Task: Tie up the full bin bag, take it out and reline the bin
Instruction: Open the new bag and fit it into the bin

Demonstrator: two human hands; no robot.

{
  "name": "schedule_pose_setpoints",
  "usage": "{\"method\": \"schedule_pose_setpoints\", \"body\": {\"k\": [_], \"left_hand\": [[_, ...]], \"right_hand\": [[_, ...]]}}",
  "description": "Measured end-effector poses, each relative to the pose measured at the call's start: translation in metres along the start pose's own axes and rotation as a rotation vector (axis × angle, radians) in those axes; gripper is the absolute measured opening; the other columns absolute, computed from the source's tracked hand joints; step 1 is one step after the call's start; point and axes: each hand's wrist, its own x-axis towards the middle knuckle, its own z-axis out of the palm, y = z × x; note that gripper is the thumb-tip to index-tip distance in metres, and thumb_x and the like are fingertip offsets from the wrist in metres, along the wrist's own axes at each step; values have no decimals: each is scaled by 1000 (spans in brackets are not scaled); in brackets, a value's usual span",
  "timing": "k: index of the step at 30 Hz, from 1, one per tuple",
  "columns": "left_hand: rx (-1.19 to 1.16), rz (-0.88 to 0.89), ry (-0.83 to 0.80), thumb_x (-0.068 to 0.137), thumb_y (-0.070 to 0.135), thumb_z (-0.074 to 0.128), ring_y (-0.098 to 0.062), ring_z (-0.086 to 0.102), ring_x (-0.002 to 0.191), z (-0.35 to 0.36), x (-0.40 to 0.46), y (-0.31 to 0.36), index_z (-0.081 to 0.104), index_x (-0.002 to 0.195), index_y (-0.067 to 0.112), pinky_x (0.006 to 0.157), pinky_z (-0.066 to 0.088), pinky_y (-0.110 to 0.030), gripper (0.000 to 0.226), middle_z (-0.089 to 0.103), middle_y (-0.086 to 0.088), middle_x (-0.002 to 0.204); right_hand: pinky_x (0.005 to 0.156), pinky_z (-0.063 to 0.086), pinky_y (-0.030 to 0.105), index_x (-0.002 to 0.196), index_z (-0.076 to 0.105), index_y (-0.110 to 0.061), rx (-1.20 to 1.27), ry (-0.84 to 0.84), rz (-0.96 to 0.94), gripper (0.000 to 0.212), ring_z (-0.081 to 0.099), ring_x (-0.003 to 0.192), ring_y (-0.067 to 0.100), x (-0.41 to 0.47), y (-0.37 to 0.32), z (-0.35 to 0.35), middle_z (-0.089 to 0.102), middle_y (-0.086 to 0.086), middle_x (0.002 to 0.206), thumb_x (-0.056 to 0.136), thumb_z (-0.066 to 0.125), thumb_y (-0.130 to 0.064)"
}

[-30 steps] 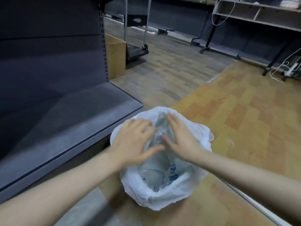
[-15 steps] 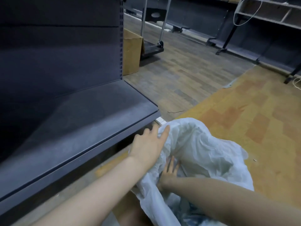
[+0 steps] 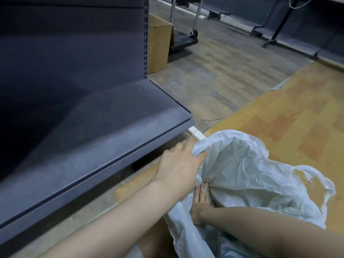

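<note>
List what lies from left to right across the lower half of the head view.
Dark shelf → left hand → white bin bag → orange floor.

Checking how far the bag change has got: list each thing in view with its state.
White bin bag: untied, mouth open and crumpled.
Left hand: grips the bag's far edge.
Right hand: fingers straight, flat against the bag.
Cardboard box: closed, upright beside the shelving.
Dark shelf: bare, dusty.
</note>
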Motion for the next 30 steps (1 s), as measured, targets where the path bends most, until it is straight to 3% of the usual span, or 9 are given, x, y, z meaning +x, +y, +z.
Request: {"method": "schedule_pose_setpoints", "body": {"k": [8, 14, 16, 18, 21, 23, 25, 28, 30], "left_hand": [[48, 55, 43, 90, 10, 50, -24, 31, 132, 3, -1, 1, 36, 141, 24, 90, 39, -33, 54, 12, -7, 157], [-10, 41, 59, 91, 15, 48, -27, 43, 116, 3, -1, 0, -4, 149, 36, 73, 34, -33, 81, 26, -4, 148], [10, 33, 60, 91, 14, 49, -27, 44, 114, 5, -1, 1, -10, 150, 31, 71, 34, -33, 85, 27, -5, 146], [19, 34, 62, 91, 16, 49, -26, 44, 114, 7, 0, 1, -10, 150, 27, 73, 37, -34, 85, 28, -4, 144], [8, 42, 74, 92, 21, 50, -25, 45, 114, 6, 1, -1, -10, 150, 22, 78, 43, -35, 84, 32, -2, 141], [15, 39, 87, 92, 24, 50, -24, 46, 114, 7, 1, 0, -13, 150, 16, 79, 45, -35, 86, 35, -2, 139], [19, 26, 86, 93, 25, 48, -23, 45, 116, 7, 2, 1, -15, 149, 11, 81, 46, -35, 85, 35, -2, 140], [48, 17, 65, 94, 26, 46, -23, 43, 119, 7, 3, 2, -8, 150, 11, 86, 46, -36, 79, 33, -3, 141], [65, 5, 46, 94, 25, 47, -24, 43, 120, 7, 4, 3, -5, 151, 12, 87, 45, -36, 79, 32, -4, 141]], "right_hand": [[115, -9, 57, 143, -20, 6, -258, -33, -84, 101, -29, 135, 47, -8, -7, -11, -26, 31, 149, 90, 44, -49], [119, -1, 51, 146, -17, 1, -278, -165, -103, 116, -18, 143, 39, -12, 1, -26, -19, 22, 154, 79, 47, -68], [118, 17, 45, 149, -12, -4, -114, -228, -58, 123, -3, 146, 32, -20, 9, -42, -12, 11, 157, 72, 59, -68], [105, 37, 39, 146, 22, -4, -124, -251, -111, 94, 34, 134, 30, -46, 14, -71, 22, 8, 153, 79, 63, -56], [86, 44, 34, 122, 55, 2, -305, 35, -294, 40, 57, 109, 29, -97, 19, -114, 56, 16, 128, 94, 51, -27], [69, 47, 30, 91, 64, -7, -369, 477, -307, 12, 63, 101, 29, -120, 31, -130, 66, 13, 110, 86, 62, -18], [44, 35, 22, 62, 58, -13, -370, 985, -261, 26, 64, 70, 28, -129, 52, -140, 66, 8, 77, 57, 83, -11], [61, 52, 37, 100, 63, 0, -254, 1247, -210, 48, 62, 83, 37, -122, 81, -141, 63, 19, 98, 53, 73, 4], [67, 53, 39, 129, 47, 7, -217, 1162, -164, 73, 61, 94, 41, -120, 89, -142, 57, 25, 115, 58, 64, 11]]}}
